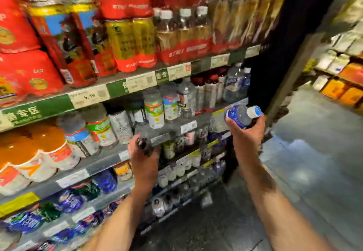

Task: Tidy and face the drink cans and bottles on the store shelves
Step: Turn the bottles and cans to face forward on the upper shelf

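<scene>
Shelf edge borders open aisle; right fingers wrap bottle; left fingers unclear.

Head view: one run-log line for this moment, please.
right hand: grips blue-label water bottle, tilted, off shelf | left hand: holds dark item, unclear | shelf edge

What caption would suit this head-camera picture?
At a store drinks shelf, the right hand grips a blue-labelled water bottle; the left hand reaches in.
</scene>
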Available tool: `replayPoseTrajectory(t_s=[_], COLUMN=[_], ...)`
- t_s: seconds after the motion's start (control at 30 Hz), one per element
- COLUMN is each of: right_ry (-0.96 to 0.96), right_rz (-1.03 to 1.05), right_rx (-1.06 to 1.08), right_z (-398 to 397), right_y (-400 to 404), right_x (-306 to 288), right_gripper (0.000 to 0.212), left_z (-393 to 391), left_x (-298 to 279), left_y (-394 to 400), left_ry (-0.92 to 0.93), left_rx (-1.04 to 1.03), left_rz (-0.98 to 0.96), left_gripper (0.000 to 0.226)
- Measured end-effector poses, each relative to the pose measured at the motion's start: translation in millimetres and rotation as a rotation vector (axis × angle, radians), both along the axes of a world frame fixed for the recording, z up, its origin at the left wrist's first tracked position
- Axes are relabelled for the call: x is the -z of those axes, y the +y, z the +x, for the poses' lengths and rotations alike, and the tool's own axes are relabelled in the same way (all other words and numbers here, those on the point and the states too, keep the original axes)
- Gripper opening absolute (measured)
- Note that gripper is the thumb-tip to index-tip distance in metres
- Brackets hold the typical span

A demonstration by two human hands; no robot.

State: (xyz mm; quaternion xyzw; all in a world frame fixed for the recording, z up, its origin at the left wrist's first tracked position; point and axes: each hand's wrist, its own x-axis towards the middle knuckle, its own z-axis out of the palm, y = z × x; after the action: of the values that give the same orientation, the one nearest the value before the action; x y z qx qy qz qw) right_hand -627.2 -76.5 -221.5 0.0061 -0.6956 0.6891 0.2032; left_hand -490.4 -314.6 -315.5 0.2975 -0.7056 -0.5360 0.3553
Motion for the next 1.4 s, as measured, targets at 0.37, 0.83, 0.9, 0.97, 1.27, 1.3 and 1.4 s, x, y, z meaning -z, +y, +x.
replayPoseTrajectory(t_s=[0.37, 0.83, 0.9, 0.97, 1.27, 1.3, 1.4], right_ry=[-0.058, -0.119, -0.113, -0.107, -0.13, -0.136, -0.138], right_rz=[0.088, 0.168, 0.185, 0.199, 0.215, 0.214, 0.23], right_rx=[-0.116, -0.203, -0.232, -0.226, -0.262, -0.273, -0.32], right_z=[-83.0, -182.3, -199.3, -209.0, -255.5, -260.6, -276.3], right_y=[153.3, 162.9, 154.0, 145.9, 133.0, 133.9, 136.8], right_x=[14.7, 26.4, 25.6, 23.5, 30.7, 32.0, 35.2], right_gripper=[0.066, 0.067, 0.067, 0.065, 0.061, 0.062, 0.068], left_z=[-170.2, -312.1, -332.0, -345.9, -381.0, -384.7, -389.0], left_x=[-39.1, -55.7, -55.8, -56.1, -57.8, -59.3, -66.6], left_y=[179.0, 175.6, 168.1, 167.1, 184.2, 184.5, 187.5], left_ry=[-0.066, -0.111, -0.13, -0.135, -0.081, -0.107, -0.126], left_rx=[0.255, 0.261, 0.278, 0.263, 0.264, 0.224, 0.109], left_rz=[0.048, 0.002, -0.029, 0.016, 0.011, -0.023, -0.12], left_gripper=[0.051, 0.067, 0.061, 0.054, 0.071, 0.074, 0.066])
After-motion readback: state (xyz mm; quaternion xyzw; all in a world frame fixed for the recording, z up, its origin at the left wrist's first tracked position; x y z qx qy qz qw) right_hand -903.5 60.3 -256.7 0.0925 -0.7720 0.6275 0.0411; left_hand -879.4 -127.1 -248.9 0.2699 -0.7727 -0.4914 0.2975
